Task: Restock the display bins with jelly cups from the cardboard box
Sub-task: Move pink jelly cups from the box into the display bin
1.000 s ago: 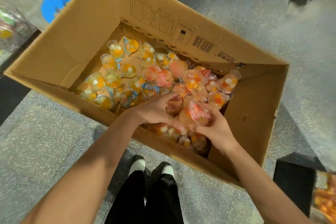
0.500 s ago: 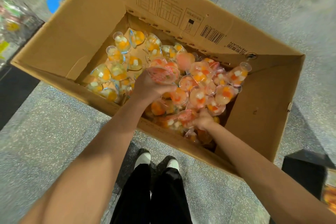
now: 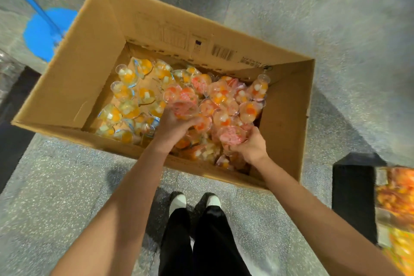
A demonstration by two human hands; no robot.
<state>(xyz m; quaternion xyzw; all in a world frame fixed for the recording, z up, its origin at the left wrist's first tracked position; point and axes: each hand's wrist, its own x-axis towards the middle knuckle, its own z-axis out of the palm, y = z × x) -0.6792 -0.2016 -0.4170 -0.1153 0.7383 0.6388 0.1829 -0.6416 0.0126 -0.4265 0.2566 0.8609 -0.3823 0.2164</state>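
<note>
An open cardboard box (image 3: 74, 78) stands on the floor in front of my feet. Its bottom is covered with several clear jelly cups (image 3: 224, 96), yellow-orange ones on the left, pink-lidded ones on the right. Both my hands are inside the box near its front wall. My left hand (image 3: 172, 127) grips a pink-lidded jelly cup (image 3: 184, 110) held lid up. My right hand (image 3: 251, 145) is closed around another pink-lidded jelly cup (image 3: 231, 135) just above the pile. Cups under my hands are partly hidden.
A display bin (image 3: 396, 199) holding orange and red jelly cups sits at the right edge beside a black stand (image 3: 351, 195). A blue pole with a round base (image 3: 42, 33) stands at the far left. My shoes (image 3: 195, 201) are on speckled grey floor.
My left hand lifted a pink-lidded cup and drew back toward the box's front wall. My right hand moved right and rose with its cup. The camera view pulled back.
</note>
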